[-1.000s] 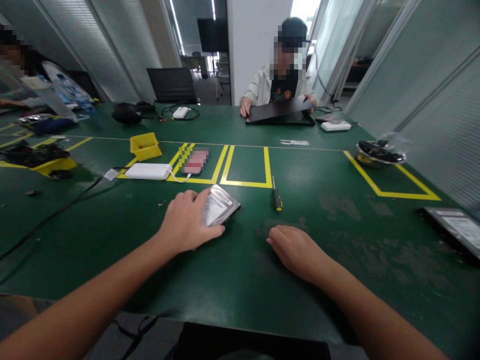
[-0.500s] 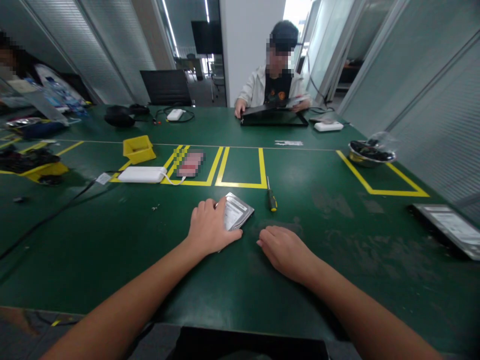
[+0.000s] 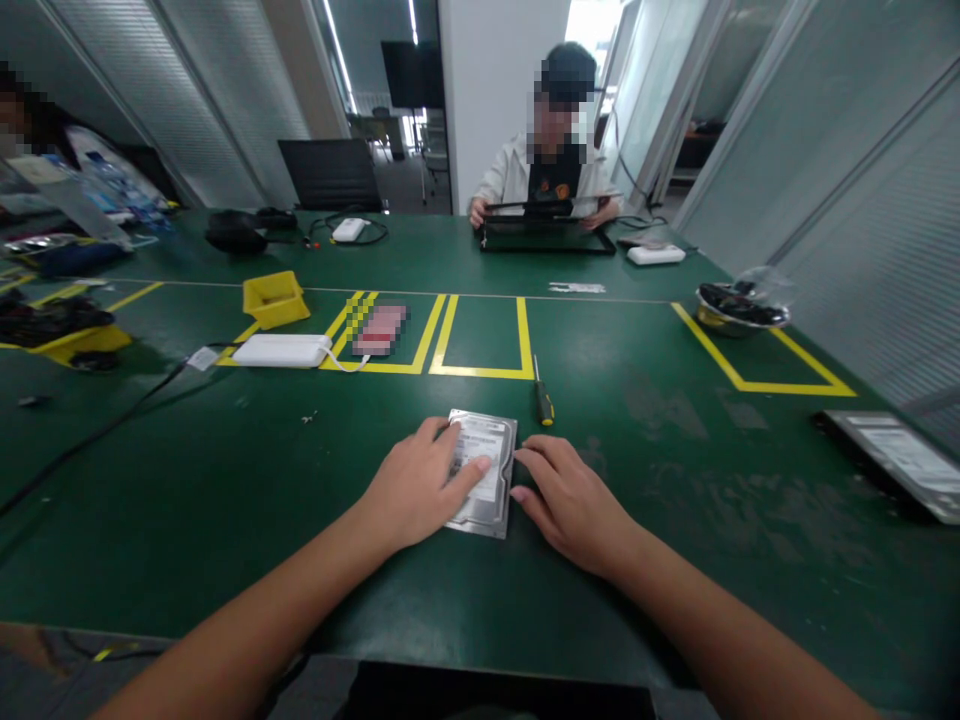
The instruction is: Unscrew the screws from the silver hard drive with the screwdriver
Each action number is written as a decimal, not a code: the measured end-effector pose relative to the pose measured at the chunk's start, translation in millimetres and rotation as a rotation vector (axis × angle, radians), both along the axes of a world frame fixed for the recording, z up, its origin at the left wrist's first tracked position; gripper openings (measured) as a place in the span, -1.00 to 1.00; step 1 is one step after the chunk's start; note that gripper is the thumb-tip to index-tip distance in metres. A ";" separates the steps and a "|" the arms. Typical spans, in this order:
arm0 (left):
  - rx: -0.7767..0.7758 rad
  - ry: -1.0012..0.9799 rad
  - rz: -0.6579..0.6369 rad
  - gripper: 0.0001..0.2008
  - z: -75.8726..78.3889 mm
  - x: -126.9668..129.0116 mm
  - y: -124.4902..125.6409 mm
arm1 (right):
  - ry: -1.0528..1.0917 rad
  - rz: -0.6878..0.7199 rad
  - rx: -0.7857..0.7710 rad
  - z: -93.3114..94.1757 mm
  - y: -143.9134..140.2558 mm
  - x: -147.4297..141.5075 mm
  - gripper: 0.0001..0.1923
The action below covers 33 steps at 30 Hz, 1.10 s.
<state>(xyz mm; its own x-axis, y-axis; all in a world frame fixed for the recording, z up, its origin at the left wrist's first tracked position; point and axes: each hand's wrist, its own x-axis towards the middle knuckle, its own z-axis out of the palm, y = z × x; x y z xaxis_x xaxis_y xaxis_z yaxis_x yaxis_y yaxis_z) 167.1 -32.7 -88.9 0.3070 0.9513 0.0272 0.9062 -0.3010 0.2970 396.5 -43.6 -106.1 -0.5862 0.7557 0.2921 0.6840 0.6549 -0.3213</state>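
Observation:
A silver hard drive (image 3: 487, 490) with a white label lies on the green table in front of me. My left hand (image 3: 420, 480) holds it from the left, thumb across the label and fingers over its far left part. At the drive's right edge is my right hand (image 3: 574, 500), thumb and forefinger spread apart; whether the fingertips touch the metal I cannot tell. Just beyond, a screwdriver (image 3: 544, 402) with a dark green and yellow handle points away from me.
A second hard drive (image 3: 904, 460) lies far right. Beyond it stands a metal bowl (image 3: 739, 318) of dark parts. To the left are a white power strip (image 3: 281, 350), a yellow bin (image 3: 274, 300) and a black cable (image 3: 112, 430). Across the table, a person (image 3: 555, 170) handles a black frame.
The hard drive has turned straighter and come nearer to me, with my left thumb now over its label. My right hand has gone from closed to spread, close to the drive's right edge.

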 end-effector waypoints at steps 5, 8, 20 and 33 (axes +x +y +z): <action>-0.006 -0.187 0.017 -0.52 -0.4 -11.9 -3.3 | -0.004 0.156 0.034 -5.5 -5.1 1.2 -0.35; -0.009 -0.279 0.024 -0.54 -5.6 -16.3 -3.0 | -0.032 0.212 0.059 -11.3 -4.4 0.5 -0.16; -0.098 -0.437 -0.079 -0.60 1.9 -13.1 5.9 | -0.153 0.222 0.048 -18.9 -4.4 -12.4 -0.09; 0.163 0.208 0.330 -0.72 -9.6 -131.5 17.3 | -0.204 0.210 0.017 -17.6 -4.4 -12.4 -0.14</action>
<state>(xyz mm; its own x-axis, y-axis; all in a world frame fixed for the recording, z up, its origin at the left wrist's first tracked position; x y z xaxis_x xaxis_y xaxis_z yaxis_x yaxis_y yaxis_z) 35.6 -15.5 -98.5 0.0012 0.9879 0.1548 0.9975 -0.0122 0.0699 384.1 -48.0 -123.7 -0.7772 0.6075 0.1640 0.5822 0.7931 -0.1788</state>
